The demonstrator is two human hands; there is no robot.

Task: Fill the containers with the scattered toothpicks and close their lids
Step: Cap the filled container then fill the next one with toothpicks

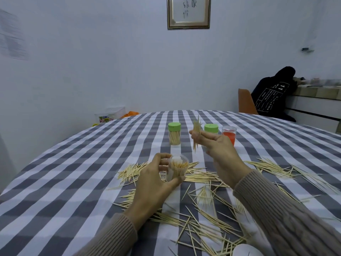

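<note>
1. The left hand curls its fingers and thumb round a clear, lidless plastic container, lifted off the grey-and-white checked tablecloth and tipped toward the camera. It looks already well packed with pale wooden toothpicks, so a further bunch may jam at the mouth or push some out.

2. The right hand pinches a small upright bundle of toothpicks between thumb and fingertips, raised above and beyond the open container, well apart from its mouth. The pinch sits near the middle of the bundle; the loose ends fan out slightly, and any slackening would probably let some slide down onto the cloth.

3. If the bundle goes in splayed or off-axis, the points will likely catch the rim and scatter.

4. Many scattered toothpicks lie on the cloth under and around both forearms. A knitted sleeve dragging across them could sweep some toward the table edge.

5. Behind the hands stand a green-lidded clear jar full of toothpicks, a second green-lidded jar partly hidden by the right hand, and an orange-red container with a clear top. A forward reach could knock one over.

6. A white round object at the bottom edge may be this container's lid; I cannot tell.
</note>
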